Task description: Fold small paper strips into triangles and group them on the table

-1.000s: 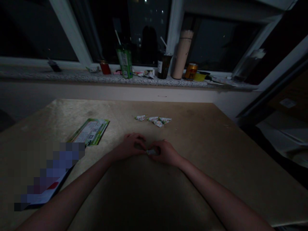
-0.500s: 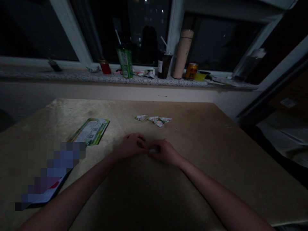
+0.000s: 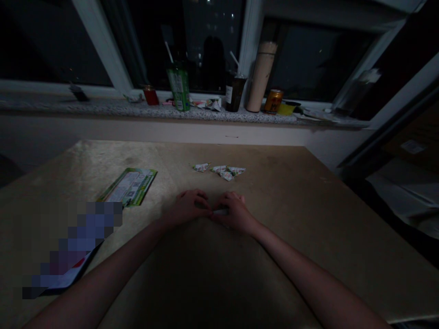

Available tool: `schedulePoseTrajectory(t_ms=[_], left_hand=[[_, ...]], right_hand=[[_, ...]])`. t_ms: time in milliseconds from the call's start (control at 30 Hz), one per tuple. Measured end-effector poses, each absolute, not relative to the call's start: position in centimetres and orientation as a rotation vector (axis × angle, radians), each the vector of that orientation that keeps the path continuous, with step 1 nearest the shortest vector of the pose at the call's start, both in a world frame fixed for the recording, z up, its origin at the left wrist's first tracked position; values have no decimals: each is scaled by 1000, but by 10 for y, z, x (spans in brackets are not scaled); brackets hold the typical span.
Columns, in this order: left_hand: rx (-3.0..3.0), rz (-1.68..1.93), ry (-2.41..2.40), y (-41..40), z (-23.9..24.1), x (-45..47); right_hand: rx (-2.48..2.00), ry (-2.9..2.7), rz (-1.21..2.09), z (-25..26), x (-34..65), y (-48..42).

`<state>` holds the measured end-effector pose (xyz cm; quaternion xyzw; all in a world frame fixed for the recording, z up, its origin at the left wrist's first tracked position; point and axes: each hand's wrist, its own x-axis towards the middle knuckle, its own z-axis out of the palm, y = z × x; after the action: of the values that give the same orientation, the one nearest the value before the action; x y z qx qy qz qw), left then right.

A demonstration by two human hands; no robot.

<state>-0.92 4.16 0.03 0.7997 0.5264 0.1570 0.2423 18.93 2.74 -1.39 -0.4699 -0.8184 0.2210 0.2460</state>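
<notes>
Low over the middle of the table (image 3: 295, 201), my two hands meet at the fingertips. A small whitish strip (image 3: 220, 212) shows between them; its kind is too dark to make out. My right hand (image 3: 236, 212) has fingers curled around it, hiding part of it. The thumb and finger of my left hand (image 3: 190, 204) pinch together at its left end. Just beyond my hands lie several small printed, folded wrappers, most of them triangular: one wrapper (image 3: 201, 167) sits apart on the left, while a wrapper (image 3: 226, 175) touches others on the right.
To the left lies a green printed packet (image 3: 142, 187), with a blurred-out flat device (image 3: 73, 269) nearer my left forearm. On the granite windowsill (image 3: 202, 116) stand a green cup (image 3: 179, 89), a dark cup (image 3: 235, 93), a tall pinkish flask (image 3: 261, 77) and an orange can (image 3: 273, 101).
My right fingers have curled in and shifted slightly, and more of the whitish strip shows as a straight edge. My left hand has barely moved. The wrappers lie as before.
</notes>
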Motion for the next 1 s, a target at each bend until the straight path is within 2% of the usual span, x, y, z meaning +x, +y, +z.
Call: schedulePoseTrajectory(t_ms=[533, 1000], left_hand=[[2305, 390, 1358, 37, -4, -13], [2355, 361, 1292, 35, 2, -9]], right_hand=[[-1307, -2314, 658, -12, 189, 34], [-1413, -2310, 845, -5, 186, 39]])
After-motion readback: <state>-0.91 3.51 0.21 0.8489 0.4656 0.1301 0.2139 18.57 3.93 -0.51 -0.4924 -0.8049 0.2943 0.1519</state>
